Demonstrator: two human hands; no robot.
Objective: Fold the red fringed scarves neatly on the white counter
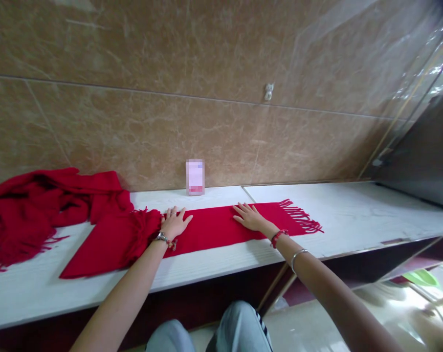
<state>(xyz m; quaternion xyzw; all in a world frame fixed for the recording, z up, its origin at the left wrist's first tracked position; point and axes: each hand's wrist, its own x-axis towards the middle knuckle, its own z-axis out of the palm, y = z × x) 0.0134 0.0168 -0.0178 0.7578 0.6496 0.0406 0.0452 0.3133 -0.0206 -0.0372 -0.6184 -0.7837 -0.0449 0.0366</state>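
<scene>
A red scarf (210, 227) with fringed ends lies lengthwise along the white counter (339, 210). Its right stretch is flat, with the fringe fanned out at the right end. My left hand (174, 224) rests on the scarf with fingers spread, beside a bunched, fringed part on its left. Farther right, my right hand (251, 218) lies flat on the same scarf, fingers stretched out. Neither hand grips anything. More red fabric, with fringe showing, is heaped in a loose pile (78, 195) at the left end of the counter.
A phone-like upright object (195, 177), blurred, leans on the tiled wall (151, 132) behind the scarf. A small white cat-shaped hook (269, 92) is on the wall. A dark panel (423, 146) stands at the counter's right end. Below right is a green basin (421, 277).
</scene>
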